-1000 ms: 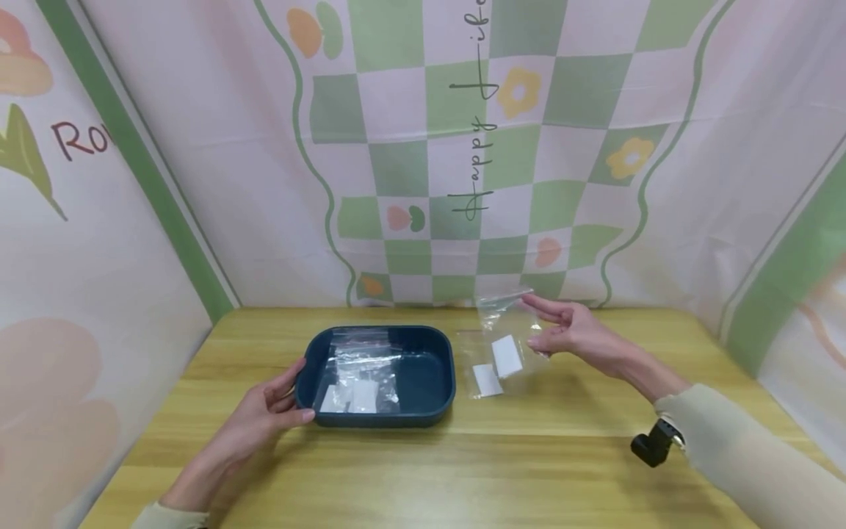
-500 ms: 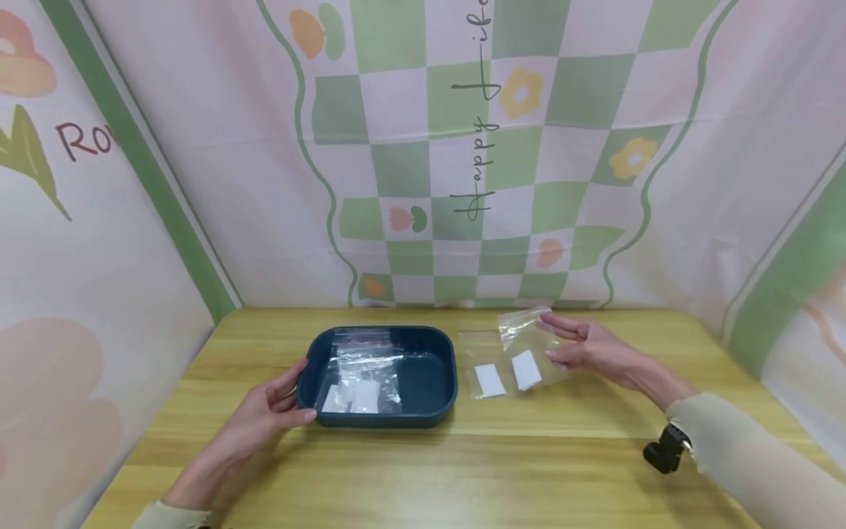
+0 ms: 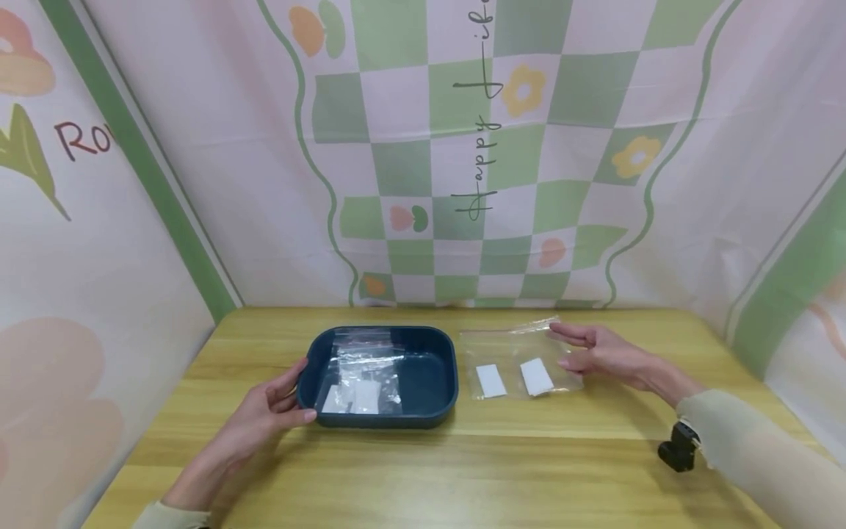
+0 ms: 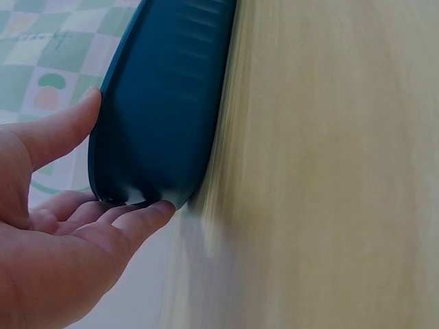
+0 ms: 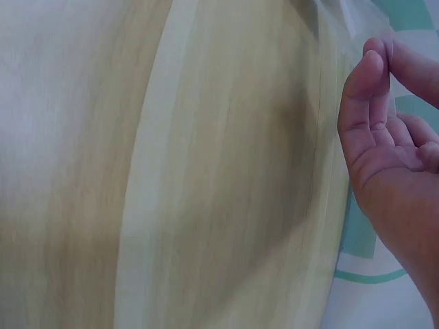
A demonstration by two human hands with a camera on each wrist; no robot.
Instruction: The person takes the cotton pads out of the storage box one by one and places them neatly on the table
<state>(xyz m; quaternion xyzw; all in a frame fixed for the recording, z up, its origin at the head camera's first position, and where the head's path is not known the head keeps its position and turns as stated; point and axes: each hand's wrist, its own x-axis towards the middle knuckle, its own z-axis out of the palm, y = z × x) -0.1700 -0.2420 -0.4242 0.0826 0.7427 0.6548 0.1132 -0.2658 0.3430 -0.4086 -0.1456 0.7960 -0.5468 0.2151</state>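
In the head view my left hand holds the left end of a dark blue rectangular tray, thumb and fingers against its rim and side. Inside the tray, at its left, lie clear zip-lock bags with white cards; how many overlap is hard to tell. My right hand pinches the right edge of another clear zip-lock bag holding a white card. That bag seems slightly raised at its right. Just left of it, another clear bag with a white card lies flat beside the tray.
A wood-grain table bears everything. Behind it hangs a printed curtain with green checks. A black wrist camera sits at the right cuff. Bare wood extends in front of the tray and bags.
My right hand has moved right and down with the pinched bag, bringing it from overlapping the other bag to lying beside it. The left hand and tray have stayed put.
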